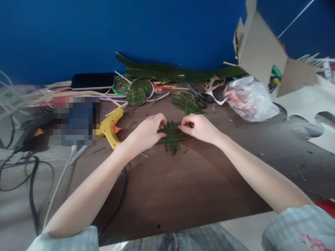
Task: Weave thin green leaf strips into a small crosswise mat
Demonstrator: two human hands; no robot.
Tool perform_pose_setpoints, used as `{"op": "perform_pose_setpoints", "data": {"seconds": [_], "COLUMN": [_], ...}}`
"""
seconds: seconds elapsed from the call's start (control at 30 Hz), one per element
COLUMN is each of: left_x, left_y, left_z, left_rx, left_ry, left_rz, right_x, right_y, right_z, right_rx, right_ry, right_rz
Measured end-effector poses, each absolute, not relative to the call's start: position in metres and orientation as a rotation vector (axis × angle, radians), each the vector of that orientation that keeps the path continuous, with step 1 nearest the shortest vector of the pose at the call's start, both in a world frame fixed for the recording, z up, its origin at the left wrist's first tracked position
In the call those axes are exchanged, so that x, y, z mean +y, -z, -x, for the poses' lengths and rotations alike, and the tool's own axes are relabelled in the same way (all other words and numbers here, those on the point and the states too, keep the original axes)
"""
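A small woven mat of green leaf strips [172, 141] lies on the brown table, its loose strip ends sticking out on several sides. My left hand [148, 132] is at its left edge, thumb and fingers curled onto the strips. At its upper right edge, my right hand [201, 128] pinches a strip end between thumb and fingertips. Just beyond the hands lies a pile of cut leaf strips [185, 103]. Scissors with black handles [201, 99] rest beside that pile.
A yellow glue gun [111, 128] lies left of my left hand, near a blurred-out phone [78, 122] on a cable. Behind are round woven pieces [136, 92], a long green leaf [167, 72] and another phone [92, 81]. A plastic bag [251, 99] and cut cardboard [264, 52] stand right.
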State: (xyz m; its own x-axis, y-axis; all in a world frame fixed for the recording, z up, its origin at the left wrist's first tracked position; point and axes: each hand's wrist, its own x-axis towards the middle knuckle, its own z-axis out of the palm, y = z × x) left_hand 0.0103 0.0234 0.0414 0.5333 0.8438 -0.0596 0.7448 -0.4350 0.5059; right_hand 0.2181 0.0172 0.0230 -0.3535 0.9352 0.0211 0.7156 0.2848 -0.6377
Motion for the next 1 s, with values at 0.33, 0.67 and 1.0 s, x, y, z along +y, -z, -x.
{"op": "perform_pose_setpoints", "data": {"seconds": [0.33,0.67,1.0], "left_x": [0.022,0.018,0.024], "left_y": [-0.043,-0.041,-0.053], "left_z": [-0.012,-0.020,-0.009], "left_rx": [1.283,1.406,1.318], "left_ry": [-0.261,-0.292,-0.228], "left_rz": [-2.205,-2.259,-2.167], "right_x": [0.017,0.008,0.019], "right_y": [-0.025,-0.038,-0.023], "right_z": [-0.219,-0.202,-0.197], "right_rx": [-2.156,-2.099,-2.092], "right_ry": [-0.795,-0.747,-0.697], "right_rz": [1.480,1.208,1.331]}}
